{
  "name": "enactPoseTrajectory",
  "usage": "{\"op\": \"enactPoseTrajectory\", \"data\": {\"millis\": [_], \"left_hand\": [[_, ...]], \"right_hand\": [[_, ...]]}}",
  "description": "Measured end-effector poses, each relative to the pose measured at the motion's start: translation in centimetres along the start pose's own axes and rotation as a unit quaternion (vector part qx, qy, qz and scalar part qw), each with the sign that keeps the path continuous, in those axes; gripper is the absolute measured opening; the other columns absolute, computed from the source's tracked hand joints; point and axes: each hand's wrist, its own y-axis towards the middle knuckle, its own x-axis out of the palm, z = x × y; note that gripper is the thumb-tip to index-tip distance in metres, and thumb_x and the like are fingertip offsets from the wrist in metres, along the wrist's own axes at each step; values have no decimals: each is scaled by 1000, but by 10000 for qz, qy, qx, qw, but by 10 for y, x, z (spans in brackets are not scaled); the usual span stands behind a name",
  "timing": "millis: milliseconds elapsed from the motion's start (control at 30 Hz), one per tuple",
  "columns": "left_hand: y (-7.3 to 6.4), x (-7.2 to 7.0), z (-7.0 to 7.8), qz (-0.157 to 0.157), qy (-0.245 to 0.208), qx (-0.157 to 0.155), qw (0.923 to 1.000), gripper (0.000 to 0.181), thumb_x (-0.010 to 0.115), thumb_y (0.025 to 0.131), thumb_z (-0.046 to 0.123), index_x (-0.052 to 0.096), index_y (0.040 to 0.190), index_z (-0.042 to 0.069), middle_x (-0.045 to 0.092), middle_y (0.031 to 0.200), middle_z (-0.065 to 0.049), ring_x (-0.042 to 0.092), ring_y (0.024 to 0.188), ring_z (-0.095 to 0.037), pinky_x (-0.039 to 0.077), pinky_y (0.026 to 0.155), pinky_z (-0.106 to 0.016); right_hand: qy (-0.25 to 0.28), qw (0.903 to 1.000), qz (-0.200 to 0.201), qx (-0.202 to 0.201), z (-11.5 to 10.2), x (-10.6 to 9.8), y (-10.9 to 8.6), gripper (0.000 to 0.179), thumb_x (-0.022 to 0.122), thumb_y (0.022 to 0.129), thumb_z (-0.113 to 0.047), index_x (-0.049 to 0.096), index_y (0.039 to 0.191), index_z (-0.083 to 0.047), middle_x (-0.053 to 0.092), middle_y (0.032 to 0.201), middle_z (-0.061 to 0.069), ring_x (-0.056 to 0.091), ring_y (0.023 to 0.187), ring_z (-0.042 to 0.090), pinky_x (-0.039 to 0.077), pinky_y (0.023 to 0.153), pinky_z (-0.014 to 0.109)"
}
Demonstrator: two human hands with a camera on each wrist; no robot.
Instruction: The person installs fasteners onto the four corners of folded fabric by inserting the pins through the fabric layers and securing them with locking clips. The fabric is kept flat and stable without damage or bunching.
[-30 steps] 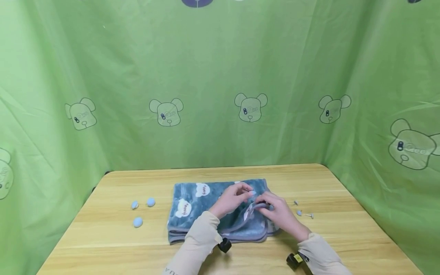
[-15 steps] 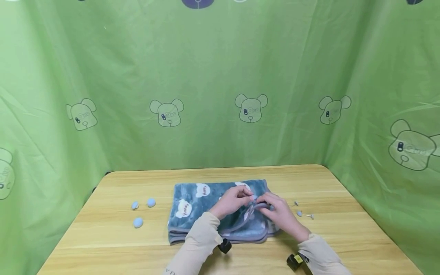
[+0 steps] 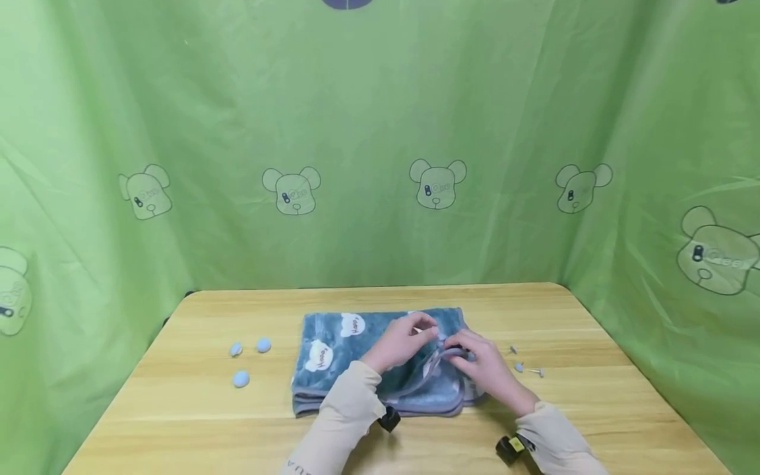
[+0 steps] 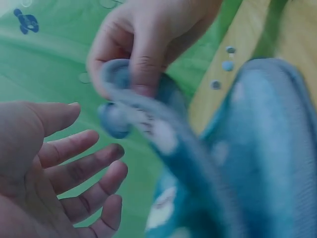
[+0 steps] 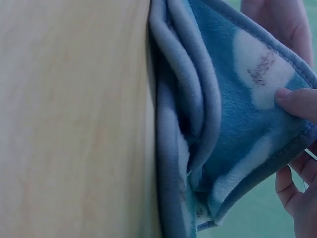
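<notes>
A folded teal blanket (image 3: 332, 363) with white bear-head prints and grey edging lies on the table. My right hand (image 3: 483, 363) pinches its raised front right corner, thumb on the printed face, seen in the right wrist view. A round light-blue cap (image 4: 115, 120) sits against the blanket corner by the right fingertips in the left wrist view. Beside it my left hand (image 4: 64, 173) has its fingers spread and apart from the cap, holding nothing. In the head view, the left hand (image 3: 400, 343) hovers over the blanket just left of the pinched corner.
On the table's left lie three light-blue round caps, including a front cap (image 3: 240, 379). Right of the blanket lie three small flat-headed pins, one pin (image 3: 537, 372) on its side. A green curtain (image 3: 368, 251) with bear prints surrounds the wooden table (image 3: 196, 435).
The left fingers, at the blue cap in the earlier frames, have come away from it and drawn slightly back. The cap stays at the blanket corner, which the right hand still pinches.
</notes>
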Motion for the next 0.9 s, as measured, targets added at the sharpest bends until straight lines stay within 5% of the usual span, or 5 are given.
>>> {"op": "enactPoseTrajectory", "data": {"millis": [233,367,633,800,900], "left_hand": [[-8,-20,17,303,5,82,9995,32,61,95,37,63,119,15,69,109,-3,63,89,-11,51,73,-22],[-18,-23,21,285,640,330,9970,34,65,92,41,63,116,17,68,106,-1,63,89,-13,50,75,-21],[-32,-9,19,96,2585,1016,9606,35,67,89,46,64,113,21,70,96,4,64,82,-8,47,66,-19],[-35,3,18,163,2895,1279,9485,29,66,91,40,65,111,19,71,92,5,62,77,-5,47,63,-17],[-34,8,17,296,2887,1343,9475,21,67,91,34,66,105,18,71,89,5,62,74,-5,46,61,-16]], "right_hand": [[-30,10000,11,88,1,-3,3,33,78,69,9,70,93,-12,68,89,-2,61,81,6,49,75,11],[-52,9996,0,288,-1,-3,1,33,78,69,9,70,93,-12,68,89,-4,61,82,4,53,74,17],[-42,9988,-40,494,-2,-4,-1,33,77,70,10,70,93,-14,67,89,-4,57,79,-1,52,66,21],[-11,9985,-79,539,-3,-5,-1,35,76,70,11,70,93,-14,67,88,-4,55,78,-2,51,65,21],[-8,9983,-105,567,-3,-5,0,34,76,71,10,70,93,-14,67,88,-4,56,79,-2,52,65,21]]}}
